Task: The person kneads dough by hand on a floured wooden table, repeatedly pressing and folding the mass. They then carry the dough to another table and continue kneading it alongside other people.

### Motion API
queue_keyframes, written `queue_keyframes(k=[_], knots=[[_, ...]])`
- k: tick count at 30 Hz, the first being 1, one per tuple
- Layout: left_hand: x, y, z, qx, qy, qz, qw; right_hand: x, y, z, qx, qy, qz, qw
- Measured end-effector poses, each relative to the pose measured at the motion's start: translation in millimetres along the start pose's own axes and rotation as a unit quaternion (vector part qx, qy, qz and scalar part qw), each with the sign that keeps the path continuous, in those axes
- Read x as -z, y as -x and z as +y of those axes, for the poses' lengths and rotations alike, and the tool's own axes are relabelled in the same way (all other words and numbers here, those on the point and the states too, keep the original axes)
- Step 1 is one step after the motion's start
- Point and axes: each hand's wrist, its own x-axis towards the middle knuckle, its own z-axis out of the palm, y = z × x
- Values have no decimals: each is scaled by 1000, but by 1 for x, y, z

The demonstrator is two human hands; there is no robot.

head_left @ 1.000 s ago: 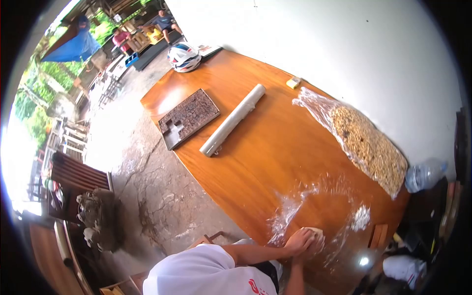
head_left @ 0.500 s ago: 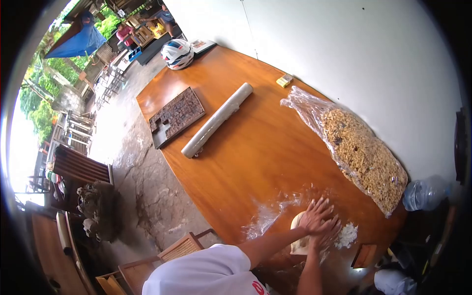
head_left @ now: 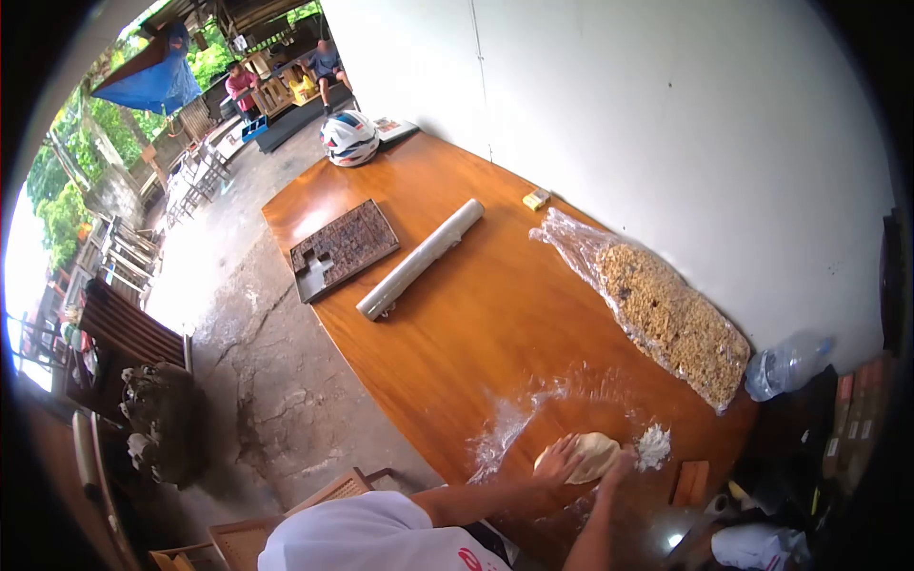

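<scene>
A pale, flattened piece of dough lies on the wooden table close to my body. My left hand rests on the dough's left side, fingers stretched out over it. At the opposite edge, my right hand has its fingers curled round the rim of the dough; the fingertips are partly hidden. A small heap of white flour sits just right of my right hand. Beyond the dough, a thin smear of flour whitens the tabletop.
Along the wall lies a plastic bag of yellowish crumbly food, with a clear bottle beside it. Farther off are a roll of plastic wrap, a tray of dark brownies, a small yellow box and a helmet. Two people sit in the background.
My hands were overlapped, pressing on the dough; now they have parted to its left and right sides. The dough shows more fully. My head view has shifted slightly.
</scene>
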Motion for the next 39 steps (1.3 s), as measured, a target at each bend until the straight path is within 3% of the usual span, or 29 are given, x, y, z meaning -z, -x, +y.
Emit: queue_keyframes(k=[1,2,3,4,5,7,8,9,11,13,14,15,16,17,18,19,21,23,25,27,28,31,33,39], knots=[[9,0,0,-6,0,8,1000,-18,3,5,101,118,-21,988],[22,9,-1,95,213,-54,971,-30,14,-44,106,116,-19,987],[35,25,-7,193,414,-116,882,-28,17,-103,6,108,-47,993],[56,31,-25,170,345,-156,910,-22,27,-155,-95,99,-73,988],[82,25,-29,167,343,-159,911,-32,48,-170,-97,97,-68,988],[126,21,-20,254,231,-106,933,-43,94,-186,109,262,18,959],[118,21,-19,240,210,10,948,-45,121,-187,109,267,19,957],[113,10,-27,238,214,9,947,-47,146,-187,143,306,-8,941],[101,-3,-33,44,168,36,984,-35,171,-186,168,360,-39,917],[104,-22,-19,-68,82,53,993,-23,174,-207,114,338,-165,920],[106,-29,-16,20,92,-81,992,-10,162,-221,118,296,-177,931],[97,-35,-15,100,93,-227,964,4,141,-250,-25,257,-224,940],[83,-31,-24,48,87,-232,968,9,123,-236,-105,202,-188,955],[74,-18,-34,0,87,-237,967,8,114,-221,-26,108,-24,994],[99,-6,-6,57,119,-236,963,8,100,-210,80,86,91,989],[129,0,18,113,138,-228,957,7,91,-219,103,109,141,979],[115,24,-13,-20,199,-143,969,-15,103,-182,83,91,22,992],[128,35,-19,-43,161,-166,972,-18,137,-192,114,196,28,973],[132,39,-7,-57,123,-180,974,-22,161,-194,93,186,35,978],[124,46,9,-121,103,-85,984,-24,177,-185,65,177,29,982],[111,46,0,-165,85,-170,968,-25,179,-178,64,196,24,978],[88,16,-9,-217,37,-169,961,-12,140,-166,67,186,7,980],[66,-17,-5,-188,18,-156,970,-10,100,-151,115,241,-15,964],[23,-109,11,-141,-28,-87,986,-3,-21,-147,84,251,3,964]])
